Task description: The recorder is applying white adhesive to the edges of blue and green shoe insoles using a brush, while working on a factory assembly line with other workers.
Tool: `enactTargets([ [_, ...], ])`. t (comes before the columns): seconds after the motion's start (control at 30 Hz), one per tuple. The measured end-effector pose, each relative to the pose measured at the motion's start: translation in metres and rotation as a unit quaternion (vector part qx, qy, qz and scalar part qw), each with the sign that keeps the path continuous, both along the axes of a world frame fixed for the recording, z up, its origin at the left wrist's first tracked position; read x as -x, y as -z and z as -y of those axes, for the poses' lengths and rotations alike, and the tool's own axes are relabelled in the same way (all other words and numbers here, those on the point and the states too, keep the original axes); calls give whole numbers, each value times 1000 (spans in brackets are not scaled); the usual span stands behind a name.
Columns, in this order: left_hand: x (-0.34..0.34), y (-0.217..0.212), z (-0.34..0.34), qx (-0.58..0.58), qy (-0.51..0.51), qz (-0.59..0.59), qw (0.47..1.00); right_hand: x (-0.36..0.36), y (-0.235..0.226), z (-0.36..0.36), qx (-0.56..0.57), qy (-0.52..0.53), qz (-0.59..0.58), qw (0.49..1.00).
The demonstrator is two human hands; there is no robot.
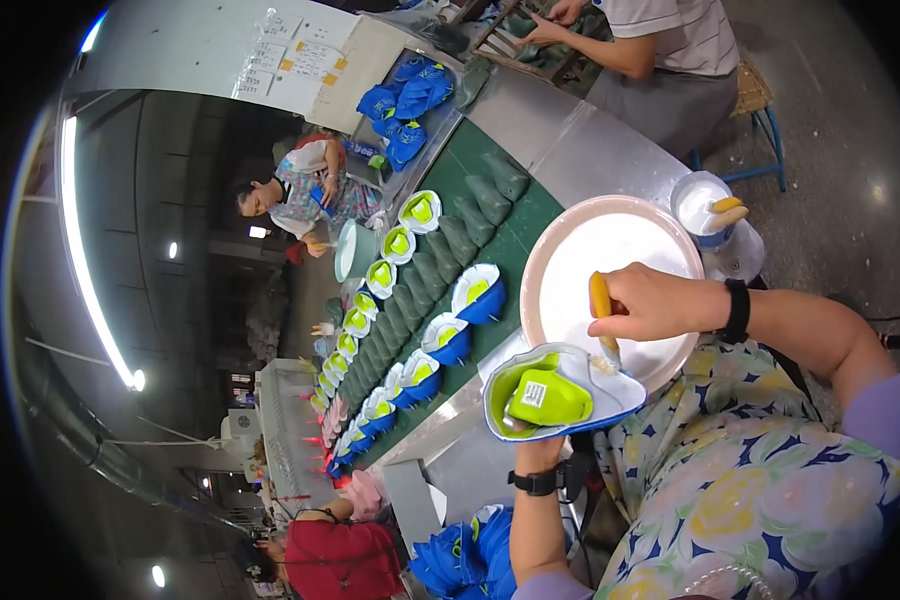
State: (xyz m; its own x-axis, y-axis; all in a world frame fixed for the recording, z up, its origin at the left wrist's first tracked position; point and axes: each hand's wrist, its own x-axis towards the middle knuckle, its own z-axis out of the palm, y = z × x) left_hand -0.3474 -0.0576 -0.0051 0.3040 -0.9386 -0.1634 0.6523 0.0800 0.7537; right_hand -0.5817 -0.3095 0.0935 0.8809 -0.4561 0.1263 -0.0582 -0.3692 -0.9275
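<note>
Your left hand [538,452] cups the shoe upper [555,392] open — right hand [650,303] clamps the brush [602,318], reaching its edge.

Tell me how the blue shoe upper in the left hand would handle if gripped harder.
The shoe upper looks thin and fabric-like, so it probably flexes and feels light. The left hand supports it from below, suggesting floppy edges. The right hand holds a brush to its rim, so that spot may be sticky.

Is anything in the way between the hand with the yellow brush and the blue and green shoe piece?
Nothing visible. The right hand holds the yellow-handled brush, and its tip already reaches the shoe piece, which the left hand holds from underneath, in front of the pale round tray.
</note>
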Motion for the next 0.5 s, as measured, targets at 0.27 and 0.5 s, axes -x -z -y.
enactTargets([
  [0.27, 12, -36, 5, 1, 2, 4, 1000, -7, -12, -7, 177, -27, 275, 945],
  [0.5, 13, -61, 23, -2, 0, 28, 1000, 20, -16, 5, 133, -10, 213, 968],
])
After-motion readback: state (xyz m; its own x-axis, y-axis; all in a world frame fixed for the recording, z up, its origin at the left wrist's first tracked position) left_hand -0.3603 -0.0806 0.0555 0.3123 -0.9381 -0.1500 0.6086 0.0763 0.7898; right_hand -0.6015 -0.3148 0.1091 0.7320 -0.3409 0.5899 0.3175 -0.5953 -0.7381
